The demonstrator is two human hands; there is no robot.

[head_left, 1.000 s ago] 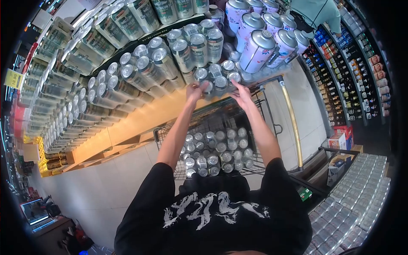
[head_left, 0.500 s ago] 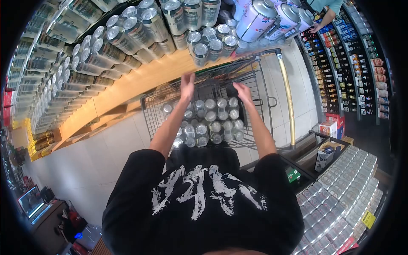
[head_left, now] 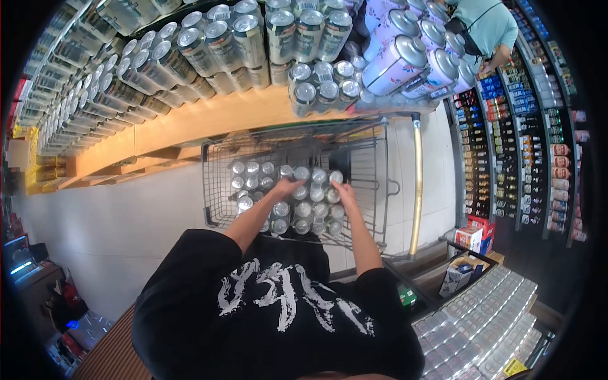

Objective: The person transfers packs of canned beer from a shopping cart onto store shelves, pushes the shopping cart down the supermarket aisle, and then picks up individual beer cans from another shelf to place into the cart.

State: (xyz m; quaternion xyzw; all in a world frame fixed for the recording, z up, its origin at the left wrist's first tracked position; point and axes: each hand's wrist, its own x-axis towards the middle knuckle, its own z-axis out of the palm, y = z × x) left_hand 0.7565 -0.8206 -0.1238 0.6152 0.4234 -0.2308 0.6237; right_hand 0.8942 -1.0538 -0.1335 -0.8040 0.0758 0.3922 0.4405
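Note:
Packs of cans with silver tops lie in a wire shopping cart [head_left: 208, 214]. My left hand [head_left: 288, 187] is at the left end of a pack of cans [head_left: 317, 176] in the cart, its fingers against the cans. At the right end of the same pack is my right hand [head_left: 342, 192], its fingers curled on the cans. More cans [head_left: 280, 209] sit beside and below this pack. Beyond the cart, a can pack [head_left: 326, 90] stands at the edge of the wooden shelf [head_left: 190, 120].
Stacked cans [head_left: 221, 47] line the shelf. Floral canisters [head_left: 396, 63] stand at its right. A person in a light green top [head_left: 491, 28] is near the bottle racks [head_left: 503, 145]. Wrapped cans [head_left: 468, 323] are at lower right; a gold-coloured cart handle [head_left: 417, 187] is at right.
Both hands have moved from the shelf edge down into the cart and onto a pack of cans. The view has shifted, and the person at upper right shows more.

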